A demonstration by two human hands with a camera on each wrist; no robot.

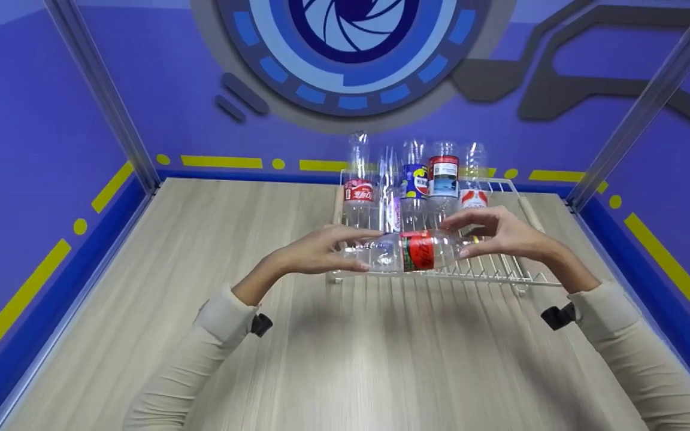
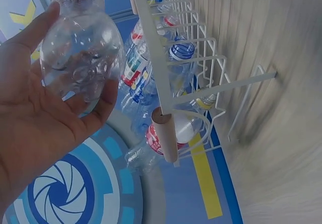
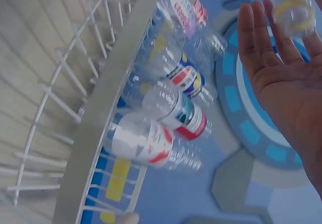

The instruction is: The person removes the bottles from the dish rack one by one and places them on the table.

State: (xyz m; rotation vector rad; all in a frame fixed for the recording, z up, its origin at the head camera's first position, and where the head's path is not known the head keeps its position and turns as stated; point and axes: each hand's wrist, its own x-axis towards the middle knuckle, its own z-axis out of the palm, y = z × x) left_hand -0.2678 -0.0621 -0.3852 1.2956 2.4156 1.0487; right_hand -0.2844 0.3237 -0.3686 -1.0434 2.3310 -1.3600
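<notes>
And here it is, right at the centre of the head view: a clear plastic bottle [image 1: 402,252] with a red label, lying sideways between two hands, over the near edge of the rack! The left hand [image 1: 321,248] has the clear end, thumb on one side and fingers curved round the other, a proper grip in the left wrist view. Across at the right end, the right hand [image 1: 504,234] is well spread, fingers fairly straight around the yellow-ringed tip; how firmly they press, I cannot tell. Just behind, a white wire rack [image 2: 155,50] carries a whole row, left to right: a red-labelled bottle [image 1: 359,191], a slim-looking clear bottle [image 1: 394,209], a blue-labelled bottle [image 1: 415,181], a bottle with a red-edged picture label [image 1: 443,176] and a red-and-white-labelled bottle [image 1: 474,196]. Pale sleeves [image 1: 225,317] come in from both lower corners, over a wood-grain table [image 1: 231,227], and up top a purple wall [image 1: 159,90] shows off its big round emblem [image 1: 354,39]
</notes>
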